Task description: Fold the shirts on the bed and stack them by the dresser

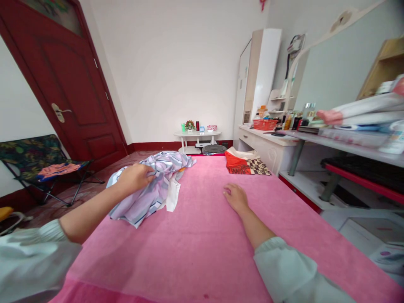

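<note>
My left hand [135, 180] is closed on the upper part of a crumpled, striped lavender, grey and white cloth garment [148, 202]. The garment lies in a loose heap on the left of the pink bed cover [202, 244]. A white flap [173, 195] sticks out from its right side; whether it is part of the garment I cannot tell. My right hand [236, 198] rests low over the pink cover, fingers loosely bent and slightly apart, holding nothing. Beyond it lies a folded cloth [246, 163] in orange-red, cream and a brown check.
At left, a folding chair [19, 153] holds a pink cloth [59, 170] beside a dark red door [63, 80]. A small white table [186, 134] stands by the far wall. Along the right are a dresser [268, 143] with a red basket [264, 124] and a crowded grey shelf [350, 141].
</note>
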`<action>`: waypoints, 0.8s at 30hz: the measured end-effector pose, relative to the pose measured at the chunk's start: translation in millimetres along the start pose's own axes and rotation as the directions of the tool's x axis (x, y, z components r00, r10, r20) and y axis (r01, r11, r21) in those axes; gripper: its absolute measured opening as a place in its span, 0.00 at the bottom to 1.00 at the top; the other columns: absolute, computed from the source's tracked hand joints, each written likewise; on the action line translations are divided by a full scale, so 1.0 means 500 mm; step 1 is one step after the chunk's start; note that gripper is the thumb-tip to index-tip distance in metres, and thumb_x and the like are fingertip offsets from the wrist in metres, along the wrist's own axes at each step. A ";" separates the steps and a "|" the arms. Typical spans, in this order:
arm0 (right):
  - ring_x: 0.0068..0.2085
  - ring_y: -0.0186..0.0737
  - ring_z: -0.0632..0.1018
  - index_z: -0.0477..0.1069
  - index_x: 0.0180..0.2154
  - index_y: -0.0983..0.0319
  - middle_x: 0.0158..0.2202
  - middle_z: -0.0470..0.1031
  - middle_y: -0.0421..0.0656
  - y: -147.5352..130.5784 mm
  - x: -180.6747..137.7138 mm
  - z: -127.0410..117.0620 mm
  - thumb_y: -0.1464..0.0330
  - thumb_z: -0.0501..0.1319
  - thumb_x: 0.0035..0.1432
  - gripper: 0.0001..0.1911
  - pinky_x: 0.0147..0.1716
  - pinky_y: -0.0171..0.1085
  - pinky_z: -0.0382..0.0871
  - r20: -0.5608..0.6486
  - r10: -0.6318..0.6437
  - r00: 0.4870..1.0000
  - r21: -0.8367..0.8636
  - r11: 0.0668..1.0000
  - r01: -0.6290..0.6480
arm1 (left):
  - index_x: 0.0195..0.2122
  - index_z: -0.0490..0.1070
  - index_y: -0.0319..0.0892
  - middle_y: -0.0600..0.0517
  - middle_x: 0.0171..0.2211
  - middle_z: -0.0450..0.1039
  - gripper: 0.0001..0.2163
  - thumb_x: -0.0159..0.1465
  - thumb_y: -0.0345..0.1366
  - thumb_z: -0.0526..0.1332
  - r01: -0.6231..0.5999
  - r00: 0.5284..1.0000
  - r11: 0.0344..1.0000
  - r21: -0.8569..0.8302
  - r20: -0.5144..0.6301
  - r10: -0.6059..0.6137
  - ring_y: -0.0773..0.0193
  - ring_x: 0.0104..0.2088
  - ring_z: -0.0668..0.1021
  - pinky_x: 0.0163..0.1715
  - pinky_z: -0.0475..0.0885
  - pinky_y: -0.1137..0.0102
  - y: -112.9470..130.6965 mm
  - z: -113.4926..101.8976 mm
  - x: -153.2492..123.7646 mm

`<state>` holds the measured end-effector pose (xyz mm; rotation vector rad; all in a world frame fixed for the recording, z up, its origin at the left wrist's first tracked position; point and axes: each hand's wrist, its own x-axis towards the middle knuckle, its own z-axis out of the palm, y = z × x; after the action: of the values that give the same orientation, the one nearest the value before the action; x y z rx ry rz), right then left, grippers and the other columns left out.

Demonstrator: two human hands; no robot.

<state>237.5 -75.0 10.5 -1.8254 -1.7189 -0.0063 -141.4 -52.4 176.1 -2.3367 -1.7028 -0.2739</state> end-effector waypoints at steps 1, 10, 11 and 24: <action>0.50 0.43 0.72 0.76 0.40 0.60 0.47 0.75 0.45 0.000 0.001 0.001 0.68 0.59 0.53 0.12 0.53 0.38 0.58 -0.011 -0.003 1.000 0.033 0.999 0.004 | 0.37 0.77 0.45 0.47 0.36 0.78 0.13 0.58 0.43 0.57 0.000 0.999 0.999 -0.038 -0.048 -0.002 0.51 0.38 0.77 0.37 0.66 0.66 0.032 -0.020 0.004; 0.40 0.47 0.78 0.76 0.36 0.64 0.38 0.79 0.48 -0.027 0.005 -0.012 0.44 0.52 0.54 0.31 0.42 0.44 0.70 0.102 0.013 0.995 0.847 0.524 -0.094 | 0.33 0.74 0.38 0.53 0.29 0.73 0.07 0.56 0.29 0.57 -0.471 0.857 0.551 -0.689 -0.208 0.472 0.65 0.30 0.72 0.32 0.65 0.74 0.420 0.009 -0.061; 0.39 0.47 0.78 0.76 0.37 0.64 0.38 0.79 0.49 -0.029 0.004 -0.015 0.42 0.53 0.53 0.32 0.42 0.44 0.70 0.146 0.001 0.989 0.864 0.487 -0.128 | 0.34 0.73 0.38 0.54 0.26 0.72 0.07 0.56 0.29 0.57 -0.446 0.838 0.505 -0.739 -0.146 0.526 0.67 0.27 0.71 0.30 0.64 0.75 0.443 0.033 -0.078; 0.48 0.47 0.74 0.60 0.59 0.62 0.51 0.72 0.49 -0.092 -0.031 -0.003 0.59 0.69 0.43 0.42 0.48 0.44 0.67 0.291 -0.310 0.905 0.705 0.709 0.017 | 0.40 0.76 0.42 0.50 0.34 0.76 0.11 0.59 0.30 0.57 -0.382 0.878 0.673 -0.633 -0.022 0.478 0.63 0.34 0.76 0.38 0.69 0.72 0.288 0.102 -0.135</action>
<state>194.4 -91.7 25.0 -1.1355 -1.7976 0.8764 -24.3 -140.6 96.5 -3.2336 -1.1356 -0.6753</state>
